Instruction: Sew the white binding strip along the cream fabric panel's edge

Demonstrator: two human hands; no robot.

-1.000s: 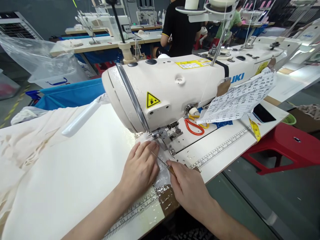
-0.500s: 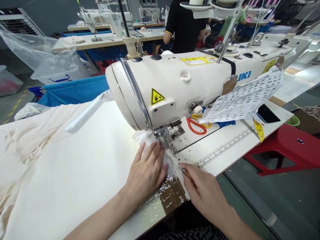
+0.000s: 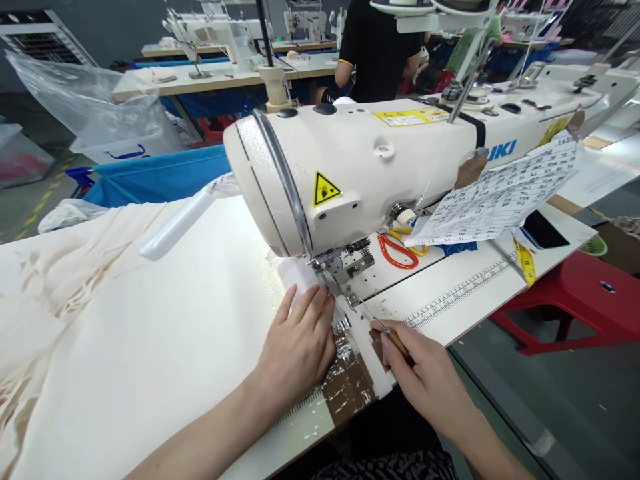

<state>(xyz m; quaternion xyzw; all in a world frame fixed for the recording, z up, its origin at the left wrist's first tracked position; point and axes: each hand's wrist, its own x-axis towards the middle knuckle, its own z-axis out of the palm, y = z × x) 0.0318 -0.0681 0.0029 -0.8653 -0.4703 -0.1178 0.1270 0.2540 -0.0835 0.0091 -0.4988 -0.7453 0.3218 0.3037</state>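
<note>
Sewing machine (image 3: 360, 160): smooth, cream-white shell with a soft gloss; bare, shiny metal parts under its head
Awl (image 3: 395, 340): thin metal shaft, wood-look handle
Table (image 3: 175, 347): smooth, pale top
Brown patch (image 3: 350, 393), lower centre: glossy, wrinkled film
Scissors (image 3: 399, 253): smooth, glossy orange-red plastic-looking handle
Written sheet (image 3: 495, 193), right: matt paper, creased
Stool (image 3: 595, 287), right edge: smooth red plastic
Bag (image 3: 90, 93), upper left: clear, crinkled plastic
Pale heap (image 3: 55, 267), left: soft, rumpled cloth
</note>
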